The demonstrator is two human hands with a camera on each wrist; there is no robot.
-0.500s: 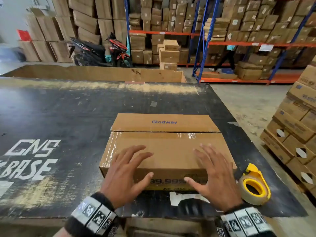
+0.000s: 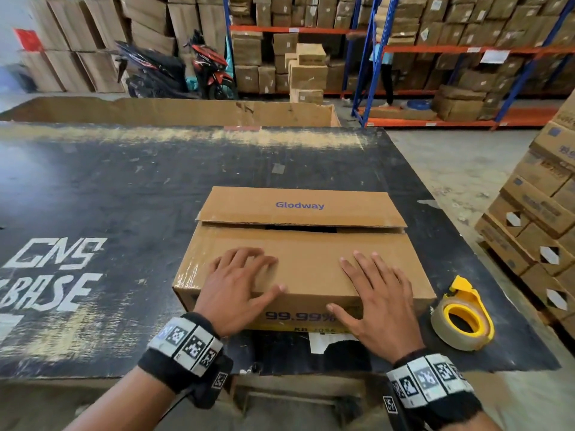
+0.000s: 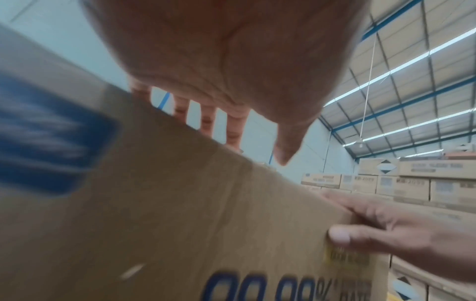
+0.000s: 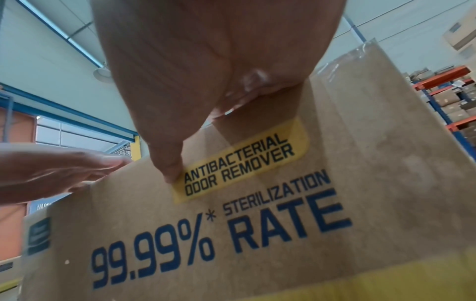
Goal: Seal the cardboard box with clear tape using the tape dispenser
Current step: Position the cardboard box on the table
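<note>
Left hand (image 2: 236, 284) and right hand (image 2: 378, 297) flat, fingers spread, pressing near flap of cardboard box (image 2: 298, 265) on black table (image 2: 124, 188); thumbs over front edge. Tape dispenser (image 2: 463, 315) at box's 4 o'clock, untouched.

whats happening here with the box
A person has both hands flat on the near flap of a cardboard box on a black table: left hand, right hand. The far flap sits slightly raised, with a dark gap at the seam. The tape dispenser lies untouched to the right of the box.
</note>
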